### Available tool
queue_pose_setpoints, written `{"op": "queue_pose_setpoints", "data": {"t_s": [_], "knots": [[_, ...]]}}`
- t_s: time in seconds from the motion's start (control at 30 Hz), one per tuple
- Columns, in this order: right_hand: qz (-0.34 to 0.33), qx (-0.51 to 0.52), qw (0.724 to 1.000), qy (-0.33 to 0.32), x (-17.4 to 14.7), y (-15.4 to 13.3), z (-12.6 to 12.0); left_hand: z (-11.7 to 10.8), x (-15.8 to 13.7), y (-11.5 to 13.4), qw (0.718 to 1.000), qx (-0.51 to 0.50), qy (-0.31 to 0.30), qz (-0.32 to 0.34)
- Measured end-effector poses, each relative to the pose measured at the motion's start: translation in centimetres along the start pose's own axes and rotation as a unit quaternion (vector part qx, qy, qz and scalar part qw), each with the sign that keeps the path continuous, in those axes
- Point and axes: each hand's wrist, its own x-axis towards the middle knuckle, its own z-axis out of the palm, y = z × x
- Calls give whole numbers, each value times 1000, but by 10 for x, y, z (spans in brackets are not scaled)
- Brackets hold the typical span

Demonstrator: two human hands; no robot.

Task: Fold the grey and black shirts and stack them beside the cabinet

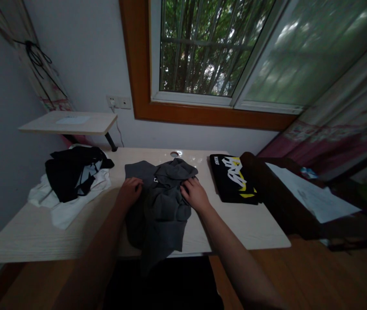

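Note:
A dark grey shirt point(167, 202) lies crumpled on the desk in front of me, with a small white mark near its top and its lower end hanging over the front edge. My left hand point(129, 191) has its fingers curled on the shirt's left side. On the opposite side, my right hand point(195, 193) closes its fingers on the bunched cloth. Parts of the fingertips are hidden by the folds.
A folded black garment point(233, 178) with white and yellow print lies at the desk's right. Black clothing point(70, 174) and white clothing point(60, 213) are heaped at the left, near a small raised shelf point(99, 122). A brown piece of furniture point(274, 196) adjoins the desk point(244, 230).

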Motion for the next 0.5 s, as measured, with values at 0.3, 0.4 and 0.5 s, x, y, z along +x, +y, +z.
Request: {"op": "queue_pose_setpoints", "data": {"t_s": [0.3,0.4,0.5], "knots": [[-2,-2,1000,-2,1,-2,-4,-3,0,3,1000,-4,-3,1],[-2,-3,1000,-3,0,-2,-4,-2,0,3,1000,-1,-2,-2],[-1,-5,1000,-3,0,-2,-3,-2,0,3,1000,0,-6,-7]]}}
